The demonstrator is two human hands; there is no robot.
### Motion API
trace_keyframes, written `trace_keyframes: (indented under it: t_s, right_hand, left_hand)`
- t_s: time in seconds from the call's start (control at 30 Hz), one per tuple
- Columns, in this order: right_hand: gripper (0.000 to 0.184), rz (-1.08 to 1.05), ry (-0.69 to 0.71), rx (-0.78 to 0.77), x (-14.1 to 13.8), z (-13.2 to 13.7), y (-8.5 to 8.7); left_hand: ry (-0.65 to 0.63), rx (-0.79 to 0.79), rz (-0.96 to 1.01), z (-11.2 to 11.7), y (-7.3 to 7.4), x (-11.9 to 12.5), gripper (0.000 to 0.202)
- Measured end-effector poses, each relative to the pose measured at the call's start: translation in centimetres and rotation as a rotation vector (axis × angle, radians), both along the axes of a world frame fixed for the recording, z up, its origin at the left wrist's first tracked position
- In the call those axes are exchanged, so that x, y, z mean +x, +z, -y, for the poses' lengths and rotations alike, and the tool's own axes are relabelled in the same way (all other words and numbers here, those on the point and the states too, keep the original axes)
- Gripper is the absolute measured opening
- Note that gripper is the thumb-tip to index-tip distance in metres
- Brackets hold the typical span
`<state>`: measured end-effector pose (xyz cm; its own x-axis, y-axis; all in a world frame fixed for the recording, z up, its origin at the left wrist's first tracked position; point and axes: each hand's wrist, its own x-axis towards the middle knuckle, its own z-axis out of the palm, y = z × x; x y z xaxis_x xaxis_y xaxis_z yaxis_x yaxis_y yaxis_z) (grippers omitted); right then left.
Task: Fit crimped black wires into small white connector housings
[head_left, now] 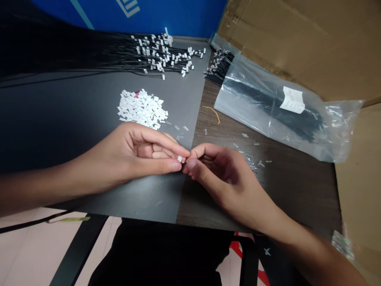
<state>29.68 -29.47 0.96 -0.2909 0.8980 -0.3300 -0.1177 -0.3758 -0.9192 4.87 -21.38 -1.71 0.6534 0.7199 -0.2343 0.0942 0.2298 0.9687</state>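
White connector (179, 159) is pinched between thumb and forefinger of the left hand (133, 155), and a black wire tip (185, 162) is gripped right against it by the right hand (222, 176). Just beyond the pinch, loose connectors (142, 109) are piled.

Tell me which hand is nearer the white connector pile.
Left. The left hand lies just below the pile, on the grey mat; the right hand sits farther right, over the wood table.
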Motion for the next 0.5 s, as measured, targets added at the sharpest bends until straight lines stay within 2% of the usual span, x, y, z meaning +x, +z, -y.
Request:
trace_keyframes:
  t_s: [0.23,0.4,0.5]
  right_hand:
    - [0.033,0.013,-0.014,-0.007,-0.03,0.01,0.02]
    - [0.031,-0.015,-0.003,0.011,0.04,0.2,-0.11]
    - [0.031,-0.017,0.006,0.022,0.11,0.17,-0.1]
  left_hand:
    - [0.008,0.246,0.036,0.44,0.93,0.38,0.021]
    - [-0.008,0.334,0.002,0.59,1.06,0.23,0.026]
    - [-0.022,0.362,-0.011,0.46,1.01,0.06,0.023]
